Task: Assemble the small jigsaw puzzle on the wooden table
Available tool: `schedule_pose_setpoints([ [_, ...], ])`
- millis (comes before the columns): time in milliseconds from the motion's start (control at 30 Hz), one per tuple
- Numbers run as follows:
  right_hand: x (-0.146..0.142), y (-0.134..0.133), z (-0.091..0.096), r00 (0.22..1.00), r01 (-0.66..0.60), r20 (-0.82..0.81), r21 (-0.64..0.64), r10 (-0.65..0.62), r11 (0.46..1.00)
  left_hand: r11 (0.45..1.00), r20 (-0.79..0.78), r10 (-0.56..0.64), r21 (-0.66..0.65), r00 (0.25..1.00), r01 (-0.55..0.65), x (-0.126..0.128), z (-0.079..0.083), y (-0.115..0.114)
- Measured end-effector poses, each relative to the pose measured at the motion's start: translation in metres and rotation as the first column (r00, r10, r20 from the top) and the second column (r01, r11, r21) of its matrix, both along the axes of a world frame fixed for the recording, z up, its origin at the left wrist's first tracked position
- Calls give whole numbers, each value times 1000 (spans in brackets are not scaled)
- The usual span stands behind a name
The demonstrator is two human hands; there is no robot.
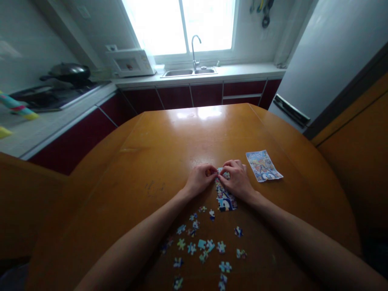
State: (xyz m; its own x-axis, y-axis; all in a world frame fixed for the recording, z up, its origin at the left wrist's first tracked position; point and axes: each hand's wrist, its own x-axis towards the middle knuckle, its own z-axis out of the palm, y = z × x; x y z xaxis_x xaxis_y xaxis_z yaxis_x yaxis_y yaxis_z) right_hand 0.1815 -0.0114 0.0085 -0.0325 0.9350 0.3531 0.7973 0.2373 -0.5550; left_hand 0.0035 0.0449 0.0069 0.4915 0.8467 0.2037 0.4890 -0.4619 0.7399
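Note:
A partly joined jigsaw puzzle (225,198) lies on the round wooden table (169,153) in front of me. My left hand (200,178) and my right hand (237,176) meet at the puzzle's far edge, fingers curled and pinched together on a small puzzle piece (220,173) there. Several loose puzzle pieces (200,244) lie scattered on the table nearer to me, between my forearms.
A printed picture card (263,165) lies to the right of my right hand. Behind the table run a kitchen counter with a sink (189,72), a microwave (131,62) and a wok on a stove (68,72). A fridge (327,60) stands at the right.

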Motion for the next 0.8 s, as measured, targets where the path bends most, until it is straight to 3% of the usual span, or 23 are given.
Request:
schedule_pose_setpoints([
  [433, -1, -1, 3, 1000, 19, 4, -32, -19, 999, 996, -71, 92, -11, 993, -93, 9, 6, -4],
  [800, -2, 1, 2, 1000, 23, 16, -41, -23, 999, 996, -43, 74, 61, 996, -72, 8, 4, -6],
])
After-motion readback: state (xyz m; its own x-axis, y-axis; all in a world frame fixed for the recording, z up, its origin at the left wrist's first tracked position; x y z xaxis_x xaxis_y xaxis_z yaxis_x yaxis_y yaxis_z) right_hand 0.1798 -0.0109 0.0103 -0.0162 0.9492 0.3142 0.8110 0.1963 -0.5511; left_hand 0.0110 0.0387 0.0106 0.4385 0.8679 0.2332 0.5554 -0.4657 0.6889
